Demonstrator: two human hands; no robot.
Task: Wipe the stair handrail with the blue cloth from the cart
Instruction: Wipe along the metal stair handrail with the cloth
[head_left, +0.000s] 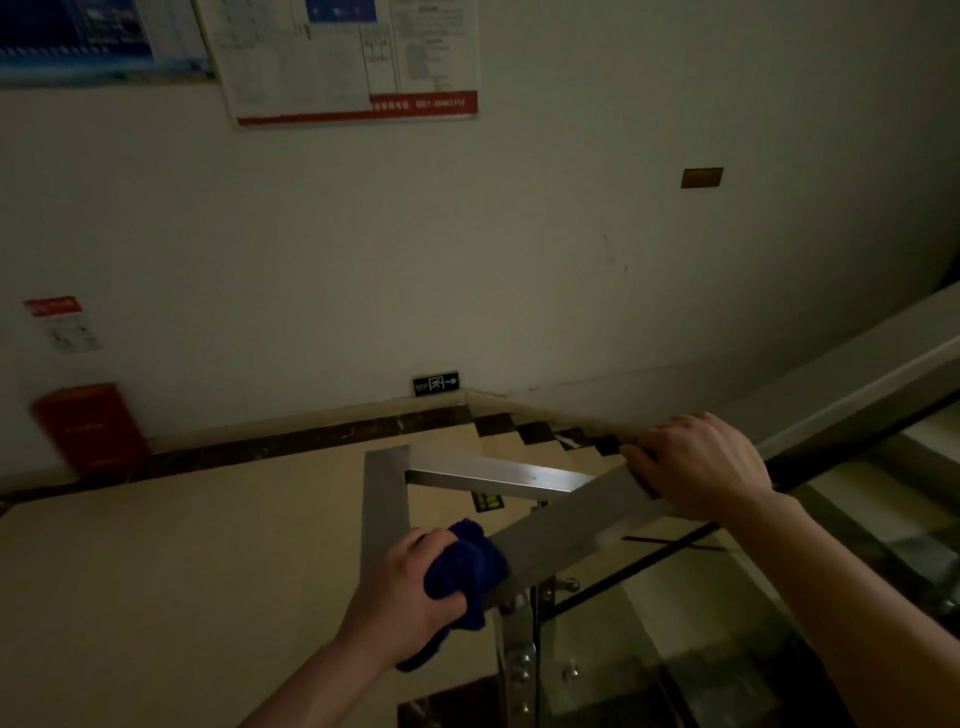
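Note:
A square steel handrail (558, 525) runs from lower centre up to the right, with another section bending back at a corner ahead. My left hand (402, 597) grips a bunched blue cloth (470, 564) and presses it against the rail's lower end. My right hand (698, 467) rests higher up on the same rail, fingers curled over its top edge.
Glass panels (727, 623) with steel posts and bolts stand under the rail. Beige stairs descend to the right. A tiled landing lies on the left, with a red box (91, 428) against the wall. Posters and an exit sign (436, 383) hang on the wall ahead.

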